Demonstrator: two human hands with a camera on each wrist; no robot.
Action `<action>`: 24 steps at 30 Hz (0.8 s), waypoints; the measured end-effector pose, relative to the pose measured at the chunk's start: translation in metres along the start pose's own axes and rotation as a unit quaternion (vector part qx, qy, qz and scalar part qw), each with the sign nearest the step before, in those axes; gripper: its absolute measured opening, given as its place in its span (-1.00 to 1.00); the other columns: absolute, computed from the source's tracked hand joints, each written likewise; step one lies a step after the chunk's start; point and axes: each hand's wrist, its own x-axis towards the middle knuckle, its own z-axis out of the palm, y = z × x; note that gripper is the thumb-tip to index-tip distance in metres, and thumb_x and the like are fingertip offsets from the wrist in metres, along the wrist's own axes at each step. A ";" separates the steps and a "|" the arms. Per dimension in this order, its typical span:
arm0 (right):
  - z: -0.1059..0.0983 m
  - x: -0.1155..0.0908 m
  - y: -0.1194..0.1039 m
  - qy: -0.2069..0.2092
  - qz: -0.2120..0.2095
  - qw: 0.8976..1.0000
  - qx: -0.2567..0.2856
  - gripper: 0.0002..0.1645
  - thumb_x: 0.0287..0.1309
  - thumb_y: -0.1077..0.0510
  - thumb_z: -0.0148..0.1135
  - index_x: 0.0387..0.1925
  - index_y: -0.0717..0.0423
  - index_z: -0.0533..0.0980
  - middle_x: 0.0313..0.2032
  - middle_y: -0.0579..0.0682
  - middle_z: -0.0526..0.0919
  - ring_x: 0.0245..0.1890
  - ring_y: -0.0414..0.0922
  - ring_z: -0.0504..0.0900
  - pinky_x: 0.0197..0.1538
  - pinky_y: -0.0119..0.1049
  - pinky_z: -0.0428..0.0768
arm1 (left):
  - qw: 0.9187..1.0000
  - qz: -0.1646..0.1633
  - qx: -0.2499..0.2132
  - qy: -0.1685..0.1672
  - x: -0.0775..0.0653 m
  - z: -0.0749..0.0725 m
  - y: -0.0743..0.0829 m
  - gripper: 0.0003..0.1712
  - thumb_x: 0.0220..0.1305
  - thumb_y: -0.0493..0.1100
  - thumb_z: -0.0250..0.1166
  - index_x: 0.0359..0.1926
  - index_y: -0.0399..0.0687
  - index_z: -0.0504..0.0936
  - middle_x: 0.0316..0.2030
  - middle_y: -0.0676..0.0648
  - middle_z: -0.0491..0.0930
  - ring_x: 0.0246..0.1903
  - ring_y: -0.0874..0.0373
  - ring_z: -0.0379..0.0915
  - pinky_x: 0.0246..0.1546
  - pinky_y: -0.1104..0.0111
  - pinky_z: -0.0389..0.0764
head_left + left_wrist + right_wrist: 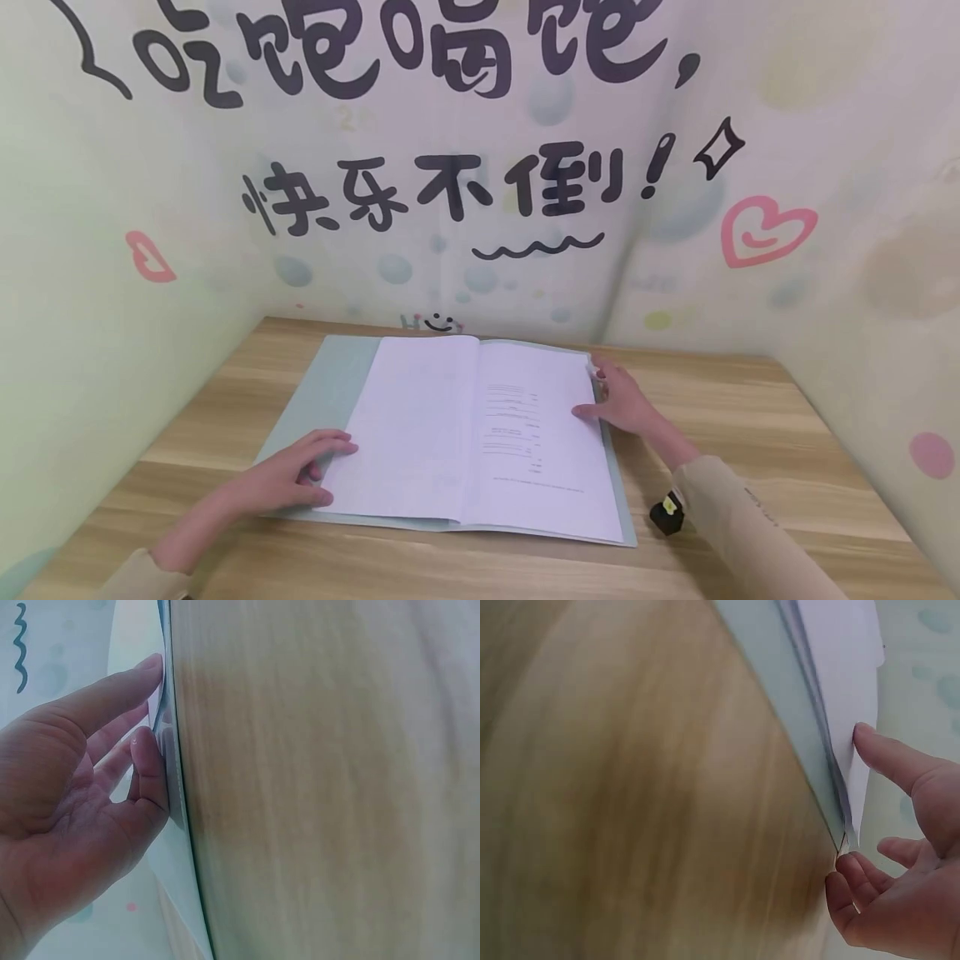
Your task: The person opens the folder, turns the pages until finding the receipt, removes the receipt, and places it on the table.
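A light blue folder [339, 379] lies open on the wooden table, with white sheets spread across it. The left-hand sheet [412, 425] looks blank, while the right-hand sheet [547, 450] carries small printed lines. At the left sheet's near left edge, my left hand [288, 475] rests with thumb and fingers apart, touching paper and folder. My right hand [622, 402] is at the far right edge. Its thumb lies on the printed sheet, and its bent fingers touch the far corner, apart from the thumb. In the right wrist view, the paper edges [840, 697] stand slightly above the folder cover [769, 664].
A small black object [667, 514] with a yellow mark sits on the table [720, 417] beside the right sleeve. A printed wall covering [450, 283] with large dark characters rises behind the table, and pale walls flank both sides.
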 end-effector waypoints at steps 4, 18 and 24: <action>0.000 0.000 0.002 -0.003 0.012 1.000 -0.023 0.27 -0.02 -0.09 0.52 0.52 0.21 -0.03 0.34 0.38 0.28 0.31 0.29 0.28 0.29 0.27 0.34 | 1.000 -0.003 0.004 0.000 0.002 -0.001 0.001 -0.32 0.18 -0.09 0.41 0.28 -0.23 0.43 0.30 -0.37 0.29 -0.23 0.35 0.30 -0.22 0.49 0.44; -0.004 0.008 0.013 -0.022 0.043 0.998 -0.037 0.21 -0.11 -0.18 0.55 0.44 0.27 0.17 0.35 0.42 0.14 0.27 0.32 0.16 0.26 0.30 0.29 | 1.000 -0.005 0.006 0.003 0.010 0.001 0.001 -0.32 0.17 -0.09 0.42 0.27 -0.22 0.44 0.29 -0.35 0.31 -0.23 0.36 0.30 -0.21 0.49 0.43; -0.005 0.008 0.016 -0.019 0.045 0.998 -0.037 0.20 -0.07 -0.18 0.53 0.45 0.26 0.15 0.34 0.42 0.14 0.27 0.31 0.16 0.27 0.30 0.29 | 1.000 -0.008 0.006 0.006 0.014 0.000 0.001 -0.33 0.16 -0.09 0.42 0.26 -0.20 0.45 0.30 -0.33 0.32 -0.22 0.36 0.32 -0.19 0.49 0.44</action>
